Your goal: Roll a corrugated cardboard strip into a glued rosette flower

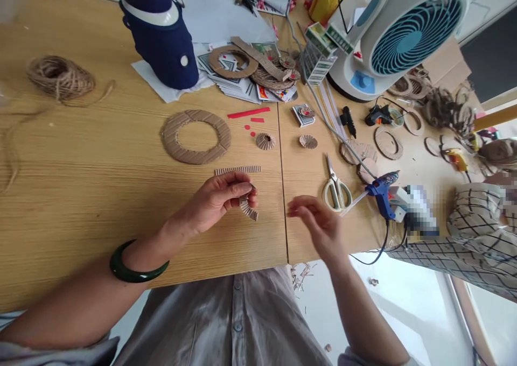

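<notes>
My left hand (pixel 224 196) pinches a short corrugated cardboard strip (pixel 247 209), which curls down below the fingers. To its right, my right hand (pixel 317 223) hovers near the table edge, blurred, its fingers drawn together; whether anything is between them cannot be made out. A flat corrugated strip (pixel 238 170) lies just beyond my left hand. Farther back sit a pleated cardboard rosette (pixel 265 141), another rosette (pixel 308 142), small red paper pieces (pixel 257 120) and a cardboard ring (pixel 169 137). Scissors (pixel 332 185) with pale green handles lie beyond my right hand.
A blue glue gun (pixel 382 194) with its cord stands right of the scissors. At the back are a white fan (pixel 365 48), a dark blue bottle (pixel 165 48) and stacked cards (pixel 238 89). Twine (pixel 60 78) lies far left. A person in checked clothing (pixel 470 220) is at right.
</notes>
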The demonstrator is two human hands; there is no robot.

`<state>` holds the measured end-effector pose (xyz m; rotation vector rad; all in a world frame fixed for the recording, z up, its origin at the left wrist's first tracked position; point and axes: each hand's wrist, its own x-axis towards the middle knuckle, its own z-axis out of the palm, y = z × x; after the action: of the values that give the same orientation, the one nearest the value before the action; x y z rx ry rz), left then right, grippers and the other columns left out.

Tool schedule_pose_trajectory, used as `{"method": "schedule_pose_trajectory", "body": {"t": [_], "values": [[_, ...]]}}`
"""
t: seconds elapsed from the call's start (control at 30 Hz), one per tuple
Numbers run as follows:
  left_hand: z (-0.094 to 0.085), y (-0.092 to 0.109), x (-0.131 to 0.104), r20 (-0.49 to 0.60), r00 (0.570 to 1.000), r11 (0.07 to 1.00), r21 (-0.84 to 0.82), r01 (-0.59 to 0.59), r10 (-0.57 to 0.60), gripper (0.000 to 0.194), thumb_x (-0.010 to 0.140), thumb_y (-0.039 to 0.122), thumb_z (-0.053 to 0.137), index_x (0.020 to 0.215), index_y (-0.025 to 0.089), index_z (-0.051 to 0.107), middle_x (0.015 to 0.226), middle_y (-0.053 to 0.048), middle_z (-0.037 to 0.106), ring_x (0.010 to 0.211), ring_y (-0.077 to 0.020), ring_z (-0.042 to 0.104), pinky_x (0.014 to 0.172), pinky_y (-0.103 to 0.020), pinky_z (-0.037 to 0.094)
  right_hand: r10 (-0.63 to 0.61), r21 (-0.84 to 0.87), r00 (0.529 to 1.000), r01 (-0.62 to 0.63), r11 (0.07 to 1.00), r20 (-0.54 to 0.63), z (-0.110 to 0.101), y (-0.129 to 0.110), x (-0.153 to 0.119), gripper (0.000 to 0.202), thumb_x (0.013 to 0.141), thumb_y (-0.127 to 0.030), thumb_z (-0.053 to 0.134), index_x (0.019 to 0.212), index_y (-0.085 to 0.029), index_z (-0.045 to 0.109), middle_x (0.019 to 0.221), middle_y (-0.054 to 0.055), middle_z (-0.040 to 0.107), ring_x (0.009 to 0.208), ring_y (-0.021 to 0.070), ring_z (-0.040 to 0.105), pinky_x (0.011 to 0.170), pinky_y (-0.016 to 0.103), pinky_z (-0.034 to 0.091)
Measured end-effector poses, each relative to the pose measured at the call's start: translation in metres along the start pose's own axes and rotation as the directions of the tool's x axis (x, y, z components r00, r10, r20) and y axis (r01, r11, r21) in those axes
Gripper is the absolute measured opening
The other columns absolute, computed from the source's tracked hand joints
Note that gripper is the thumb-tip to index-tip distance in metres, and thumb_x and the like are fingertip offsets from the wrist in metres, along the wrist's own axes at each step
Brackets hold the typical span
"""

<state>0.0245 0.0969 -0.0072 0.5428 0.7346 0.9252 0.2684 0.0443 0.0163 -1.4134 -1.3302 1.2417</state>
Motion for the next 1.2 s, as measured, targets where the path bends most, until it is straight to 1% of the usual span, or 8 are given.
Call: {"method": "schedule_pose_trajectory", "body": {"t": [0.1, 0.23, 0.4, 0.53, 0.67, 0.77, 1.0, 1.2], "values": [[0.001, 0.001, 0.001, -0.008, 0.999, 0.999, -0.022, -0.047, 0.047, 0.019, 0.075, 0.026, 0.088, 0.083, 0.017, 0.074, 0.075, -0.001, 0.074, 0.069, -0.0134, 0.070, 0.068, -0.024, 0.058, 0.130, 0.275, 0.979, -0.170, 0.947, 0.157, 0.045, 0.003, 0.009, 0.033, 0.089, -0.050, 0.073, 0.100, -0.019, 0.071, 0.092, 0.005, 0.077, 0.082, 0.0171, 0.074, 0.082, 0.037, 0.065], [0.000, 0.002, 0.001, -0.054, 0.993, 0.994, -0.026, -0.111, 0.109, 0.017, 0.076, 0.025, 0.086, 0.083, 0.017, 0.073, 0.078, -0.001, 0.075, 0.070, -0.0126, 0.069, 0.070, -0.024, 0.056, 0.202, 0.358, 0.960, -0.261, 0.897, 0.193, 0.071, 0.003, 0.012, 0.039, 0.082, -0.053, 0.079, 0.099, -0.020, 0.067, 0.087, 0.002, 0.074, 0.078, 0.0166, 0.074, 0.077, 0.036, 0.067], [-0.002, 0.002, 0.002, -0.102, 0.986, 0.992, 0.015, -0.128, 0.129, 0.013, 0.079, 0.024, 0.084, 0.082, 0.018, 0.073, 0.078, 0.000, 0.074, 0.074, -0.0122, 0.067, 0.073, -0.023, 0.055, 0.165, 0.417, 0.985, -0.170, 0.893, 0.048, 0.088, 0.001, 0.018, 0.030, 0.079, -0.042, 0.084, 0.087, -0.021, 0.066, 0.081, -0.003, 0.066, 0.067, 0.0112, 0.068, 0.070, 0.030, 0.067], [-0.002, 0.001, 0.003, -0.120, 0.982, 0.989, 0.031, -0.143, 0.146, 0.012, 0.078, 0.025, 0.085, 0.083, 0.019, 0.075, 0.080, 0.000, 0.076, 0.079, -0.0126, 0.069, 0.077, -0.023, 0.056, 0.085, 0.462, 0.991, -0.027, 0.886, -0.105, 0.091, -0.002, 0.030, 0.014, 0.082, -0.031, 0.081, 0.087, -0.021, 0.072, 0.090, -0.001, 0.067, 0.075, 0.0099, 0.065, 0.062, 0.022, 0.064], [-0.002, 0.000, 0.004, -0.142, 0.979, 0.990, 0.033, -0.140, 0.143, 0.011, 0.077, 0.026, 0.085, 0.082, 0.020, 0.078, 0.082, 0.001, 0.076, 0.081, -0.0135, 0.069, 0.082, -0.026, 0.057, 0.020, 0.546, 0.999, 0.010, 0.838, -0.049, 0.090, -0.005, 0.042, 0.007, 0.086, -0.025, 0.078, 0.085, -0.021, 0.072, 0.084, -0.002, 0.069, 0.058, 0.0064, 0.059, 0.042, 0.015, 0.052], [-0.002, 0.001, 0.005, -0.140, 0.982, 0.991, 0.045, -0.122, 0.128, 0.012, 0.077, 0.029, 0.084, 0.084, 0.020, 0.079, 0.085, 0.000, 0.077, 0.082, -0.0152, 0.070, 0.084, -0.028, 0.058, -0.025, 0.558, 1.000, 0.024, 0.829, -0.006, 0.088, -0.005, 0.050, 0.004, 0.087, -0.021, 0.077, 0.087, -0.022, 0.073, 0.071, -0.005, 0.066, 0.048, 0.0043, 0.057, 0.043, 0.015, 0.050], [-0.011, 0.001, 0.008, -0.083, 0.983, 0.979, 0.137, -0.151, 0.163, 0.009, 0.087, 0.030, 0.080, 0.090, 0.022, 0.080, 0.093, 0.000, 0.079, 0.086, -0.0134, 0.073, 0.083, -0.023, 0.059, -0.142, 0.301, 0.990, 0.132, 0.945, 0.013, 0.080, -0.007, 0.064, 0.005, 0.091, -0.022, 0.072, 0.091, -0.023, 0.078, 0.088, 0.000, 0.067, 0.058, 0.0071, 0.063, 0.052, 0.022, 0.059], [-0.013, 0.001, 0.009, -0.130, 0.968, 0.941, 0.293, -0.169, 0.214, 0.016, 0.087, 0.035, 0.078, 0.090, 0.020, 0.079, 0.093, -0.002, 0.079, 0.086, -0.0159, 0.073, 0.081, -0.026, 0.060, -0.250, 0.120, 0.965, 0.240, 0.963, 0.077, 0.074, 0.003, 0.066, 0.011, 0.097, -0.022, 0.063, 0.097, -0.023, 0.074, 0.099, 0.002, 0.064, 0.071, 0.0088, 0.065, 0.057, 0.022, 0.064]]}}
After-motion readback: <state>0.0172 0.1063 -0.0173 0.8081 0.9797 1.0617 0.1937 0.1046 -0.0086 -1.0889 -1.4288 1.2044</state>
